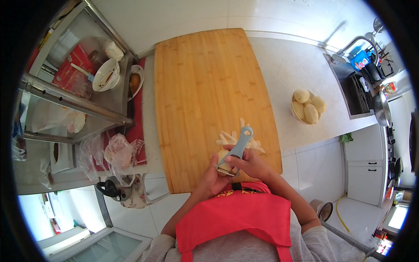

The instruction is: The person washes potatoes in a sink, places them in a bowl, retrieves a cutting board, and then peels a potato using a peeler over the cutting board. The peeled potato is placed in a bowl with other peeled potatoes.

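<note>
My left hand [211,180] holds a pale potato [222,155], partly hidden behind a peeler and my fingers. In my right hand [251,163] is a light blue vegetable peeler [242,142]. Its blade end lies over the potato and its handle, with a hanging hole, points away from me. Both hands are above the near edge of a large bamboo cutting board [209,88]. Just beyond them, pale peel strips [228,137] lie scattered on the board.
To the right, a bowl [295,113] of several peeled potatoes [311,113] stands on the light countertop [278,65]. Farther right is a sink [348,90] with a faucet [355,41]. A metal shelf [111,100] at left carries a white bowl [107,77]; plastic bags [119,152] lie below.
</note>
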The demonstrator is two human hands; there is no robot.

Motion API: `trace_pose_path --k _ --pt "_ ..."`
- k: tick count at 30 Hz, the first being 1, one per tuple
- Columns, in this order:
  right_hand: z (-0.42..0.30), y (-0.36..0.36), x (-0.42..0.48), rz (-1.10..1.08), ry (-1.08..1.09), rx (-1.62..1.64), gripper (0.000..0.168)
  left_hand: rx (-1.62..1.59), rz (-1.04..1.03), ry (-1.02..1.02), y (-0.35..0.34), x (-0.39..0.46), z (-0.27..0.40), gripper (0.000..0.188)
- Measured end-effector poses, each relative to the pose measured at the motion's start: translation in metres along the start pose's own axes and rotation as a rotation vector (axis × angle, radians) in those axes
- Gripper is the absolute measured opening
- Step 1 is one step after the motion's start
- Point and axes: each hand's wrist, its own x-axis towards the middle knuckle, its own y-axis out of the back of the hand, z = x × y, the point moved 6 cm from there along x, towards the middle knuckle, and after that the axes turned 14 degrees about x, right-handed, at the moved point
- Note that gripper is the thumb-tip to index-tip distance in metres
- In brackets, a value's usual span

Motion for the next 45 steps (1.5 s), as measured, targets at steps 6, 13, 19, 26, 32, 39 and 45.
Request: trace_pose_path --k 6,13,19,26,32,39,45 --pt "0.003 -0.004 0.001 0.042 0.004 0.033 0.047 0.017 -0.054 0.025 0.0 0.0 0.002 0.046" --pt "0.0 0.001 0.002 0.028 -0.053 -0.045 0.041 0.095 0.019 -0.008 0.0 0.001 0.002 0.042" --pt "-0.007 -0.006 -0.002 0.034 -0.101 -0.139 0.04 0.116 0.078 0.011 -0.003 -0.002 0.004 0.041" --pt "-0.003 -0.004 0.002 0.031 -0.021 -0.027 0.042 0.133 0.043 0.01 0.002 0.002 0.002 0.042" --pt "0.005 0.027 0.012 0.136 -0.017 -0.031 0.03 0.182 -0.027 0.002 -0.004 -0.001 0.002 0.044" --pt "-0.015 0.072 0.021 0.509 0.199 -0.345 0.023 0.075 -0.046 0.012 -0.01 -0.004 0.008 0.047" --pt "-0.054 0.018 0.011 0.294 0.471 -0.458 0.03 -0.069 0.009 0.028 -0.006 -0.002 0.007 0.05"
